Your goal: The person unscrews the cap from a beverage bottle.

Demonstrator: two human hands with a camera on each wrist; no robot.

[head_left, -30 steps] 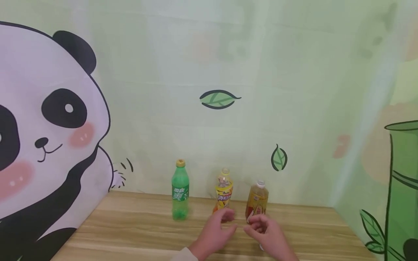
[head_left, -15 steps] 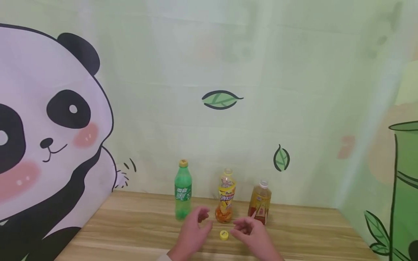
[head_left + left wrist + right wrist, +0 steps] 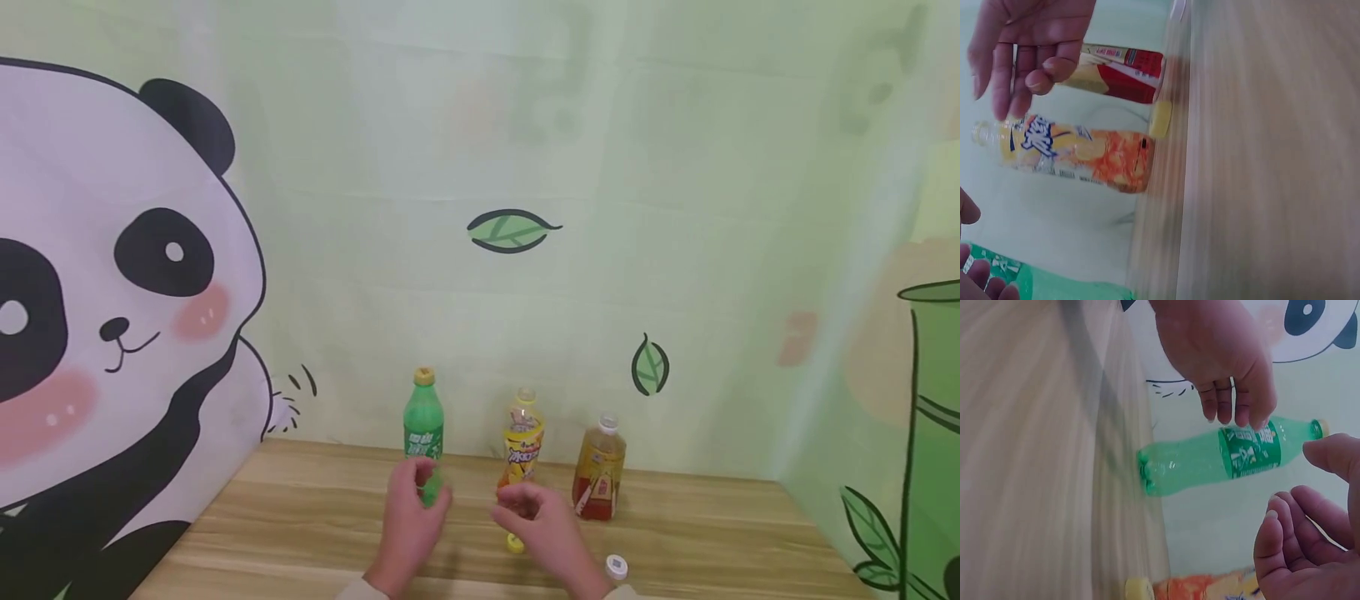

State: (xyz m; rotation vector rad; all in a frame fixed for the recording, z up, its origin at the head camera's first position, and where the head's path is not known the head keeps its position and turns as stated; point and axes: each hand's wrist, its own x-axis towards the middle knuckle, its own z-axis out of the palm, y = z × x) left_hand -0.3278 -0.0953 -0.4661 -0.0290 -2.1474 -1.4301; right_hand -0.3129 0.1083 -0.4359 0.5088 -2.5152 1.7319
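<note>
My left hand (image 3: 412, 521) hovers in front of the green plastic bottle (image 3: 423, 415), fingers loosely bent and apart from it. That bottle stands upright with a gold cap on. In the right wrist view a gap shows between my right hand's (image 3: 543, 533) thumb and fingers, with nothing held. Below it, a yellow bottle cap (image 3: 515, 543) lies on the table, partly hidden. Behind stands an uncapped bottle with a yellow label (image 3: 524, 442) and some orange-looking content low down. To the right is a squarish bottle (image 3: 599, 475) of reddish-brown drink, its mouth also uncapped.
A white bottle cap (image 3: 617, 567) lies near the front of the wooden table (image 3: 697, 533). Behind the bottles hangs a pale green backdrop (image 3: 360, 250) printed with a panda and leaves.
Both hands have moved left, the left one from before the yellow-labelled bottle to the green bottle. The yellow cap and the white cap have come into view on the table.
</note>
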